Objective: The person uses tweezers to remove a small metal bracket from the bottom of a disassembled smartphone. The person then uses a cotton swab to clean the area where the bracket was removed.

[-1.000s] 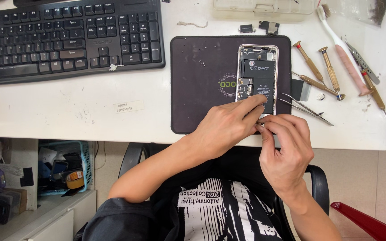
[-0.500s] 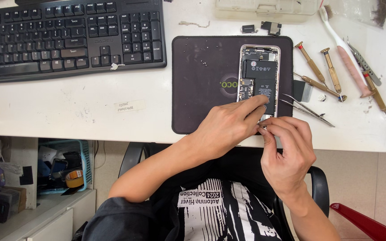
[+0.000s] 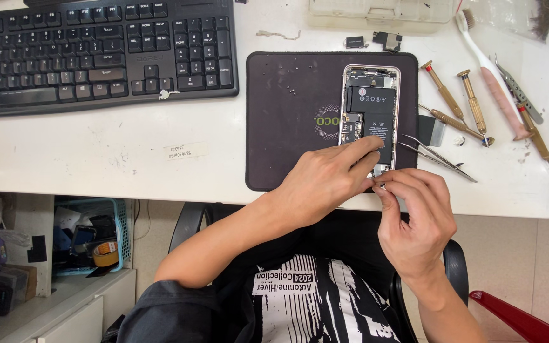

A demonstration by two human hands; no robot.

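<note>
An opened smartphone point(image 3: 370, 108) with its back off lies face down on a dark mat point(image 3: 287, 121), showing a black battery and circuit boards. My left hand point(image 3: 325, 181) rests on the phone's near end, fingers pressing down on it. Close beside it, my right hand point(image 3: 414, 216) pinches something very small at the phone's near edge, thumb and forefinger together; what it grips is too small to make out. Both hands meet at the mat's front edge.
Tweezers point(image 3: 440, 159) lie just right of the phone. Several wooden-handled screwdrivers point(image 3: 465, 101) and a white toothbrush point(image 3: 487, 70) lie further right. A black keyboard point(image 3: 96, 51) fills the far left. Small loose phone parts point(image 3: 386, 39) and a clear plastic box point(image 3: 376, 13) sit behind the mat.
Both hands stay at the phone's near end; the fingers have shifted only slightly. The view has drifted a little.
</note>
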